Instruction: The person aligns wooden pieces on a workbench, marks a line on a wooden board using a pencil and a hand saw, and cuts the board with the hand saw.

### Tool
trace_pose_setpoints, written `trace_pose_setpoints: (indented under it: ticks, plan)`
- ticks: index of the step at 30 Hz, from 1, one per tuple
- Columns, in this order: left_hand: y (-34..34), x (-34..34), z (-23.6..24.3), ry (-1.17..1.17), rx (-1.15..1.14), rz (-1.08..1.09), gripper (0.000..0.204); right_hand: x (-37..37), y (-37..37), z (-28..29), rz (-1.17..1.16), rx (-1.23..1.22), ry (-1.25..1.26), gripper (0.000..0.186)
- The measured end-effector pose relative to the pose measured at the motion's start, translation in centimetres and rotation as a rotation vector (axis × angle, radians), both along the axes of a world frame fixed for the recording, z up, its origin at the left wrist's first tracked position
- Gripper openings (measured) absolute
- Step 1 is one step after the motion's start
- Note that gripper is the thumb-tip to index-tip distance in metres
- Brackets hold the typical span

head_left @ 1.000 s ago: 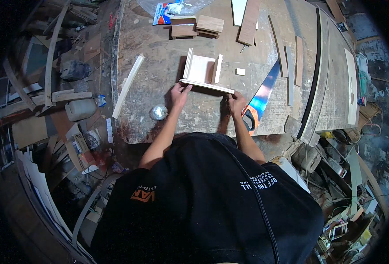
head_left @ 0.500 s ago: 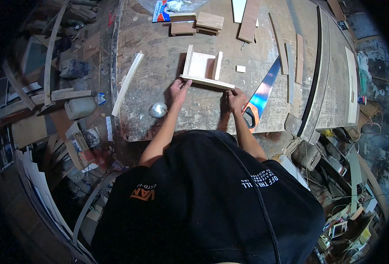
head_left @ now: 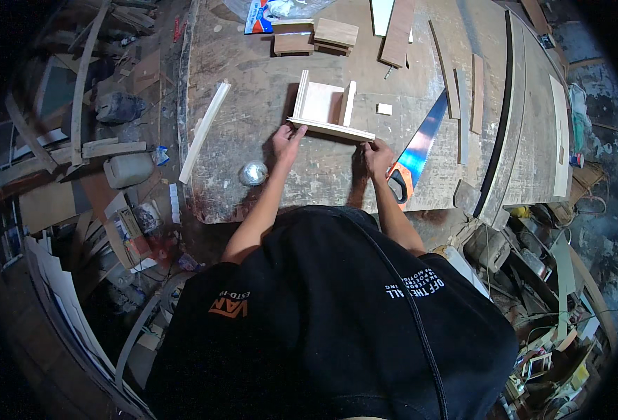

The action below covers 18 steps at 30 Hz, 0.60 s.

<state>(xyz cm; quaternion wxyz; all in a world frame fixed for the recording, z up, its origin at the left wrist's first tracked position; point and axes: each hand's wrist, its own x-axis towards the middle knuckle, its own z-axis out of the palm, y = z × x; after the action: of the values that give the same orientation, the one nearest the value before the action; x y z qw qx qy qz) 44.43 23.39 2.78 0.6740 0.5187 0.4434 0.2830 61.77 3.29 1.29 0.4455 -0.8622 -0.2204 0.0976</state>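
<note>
A small pale wooden frame (head_left: 323, 103), with a long strip along its near side, is held over the middle of the workbench. My left hand (head_left: 289, 143) grips the strip's left end, thumb and fingers closed on it. At the strip's right end, my right hand (head_left: 378, 158) pinches the tip. Just right of that hand lies a handsaw (head_left: 421, 150) with an orange and black handle. A small pale wood block (head_left: 384, 109) rests beyond the strip's right end. Left of my left forearm sits a round silvery object (head_left: 253, 173).
The worn workbench (head_left: 218, 63) carries a pale wood strip (head_left: 204, 133) at left. Two small brown wooden pieces (head_left: 335, 35) and a plastic packet (head_left: 258, 15) lie at the far side. Several slats (head_left: 477, 94) lie at right. Scrap and jugs (head_left: 128, 171) clutter the floor on both sides.
The whole view has shifted very slightly. Both hands keep the same hold on the wooden frame, and nothing else has visibly moved.
</note>
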Motion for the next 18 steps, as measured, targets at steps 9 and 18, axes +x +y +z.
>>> trace_pose_setpoints:
  ticks: [9,18]
  plan:
    - [0.2,-0.1,-0.3,-0.036,-0.074,-0.045,0.037,0.7,-0.4,-2.1,0.013,0.039,0.006,0.029]
    - [-0.1,-0.1,-0.4,0.019,-0.018,-0.059,0.048,0.5,-0.4,-0.7,0.027,0.017,0.03,0.027]
